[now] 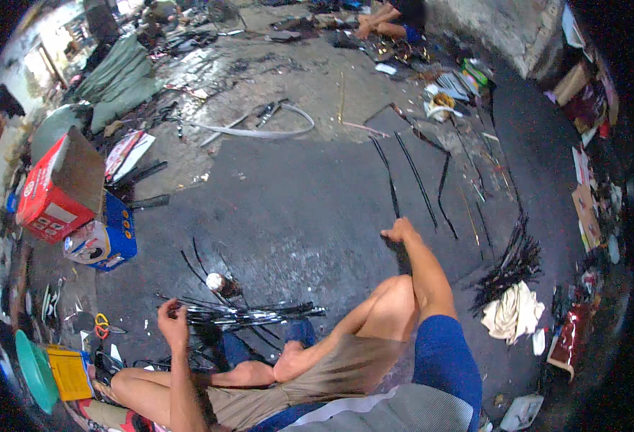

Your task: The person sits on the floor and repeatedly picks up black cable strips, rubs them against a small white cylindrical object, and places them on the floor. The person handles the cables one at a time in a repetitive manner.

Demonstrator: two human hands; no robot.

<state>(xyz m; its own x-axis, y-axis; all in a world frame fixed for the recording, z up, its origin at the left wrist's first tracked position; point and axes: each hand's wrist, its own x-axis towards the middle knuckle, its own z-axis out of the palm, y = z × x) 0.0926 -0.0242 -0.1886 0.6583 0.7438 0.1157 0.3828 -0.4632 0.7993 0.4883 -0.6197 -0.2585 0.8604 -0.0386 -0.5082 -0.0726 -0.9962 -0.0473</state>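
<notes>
My right hand [401, 232] reaches forward over the dark mat, its fingers closed at the near end of a long thin black strip [392, 189]. To the right of that strip lie another straight black strip [417, 180] and a bent one [441, 189]. My left hand [173, 322] is raised at the left end of a bundle of shiny black strips [252, 314]. Its fingers are curled, and a small dark thing between them is too unclear to name. Just behind the bundle stands a small white-topped container [216, 281].
Red and blue cardboard boxes [61, 189] stand at the left. Orange-handled scissors [101, 326], a yellow box [70, 373] and a green basin [34, 371] lie nearer. At right are a black strip pile [507, 270] and cream cloth [514, 312]. Another person [385, 21] sits far off.
</notes>
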